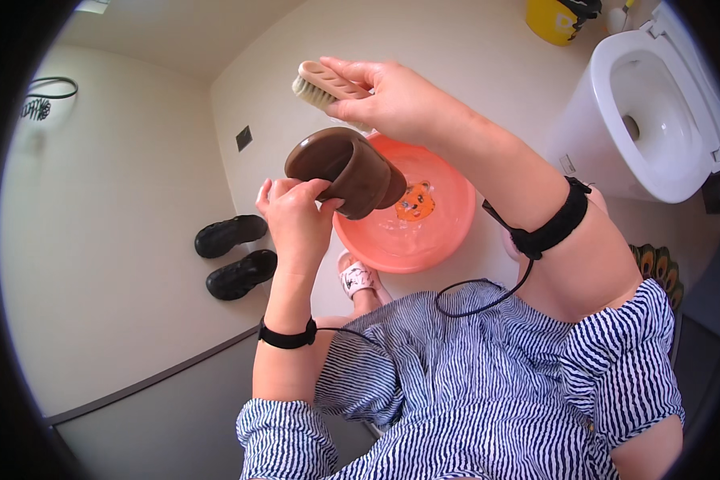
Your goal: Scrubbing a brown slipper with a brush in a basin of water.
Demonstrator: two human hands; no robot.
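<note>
My left hand (296, 220) grips a brown slide slipper (370, 182) by its edge, thumb and fingers closed on it. The slipper is tilted over a pink-orange basin (452, 232) with a cartoon bear print on its bottom, and hides part of the rim. Above and beyond the slipper, my right hand (396, 98) is closed round a small scrub brush (332, 80) with a beige ribbed handle and pale bristles. Brush and slipper look apart.
Two black shoes (236, 256) lie on the floor at the left. My foot in a white patterned slipper (356, 278) stands beside the basin. A white toilet (616, 136) and a yellow bucket (554, 20) are at the right. Black cuffs with cables circle my forearms.
</note>
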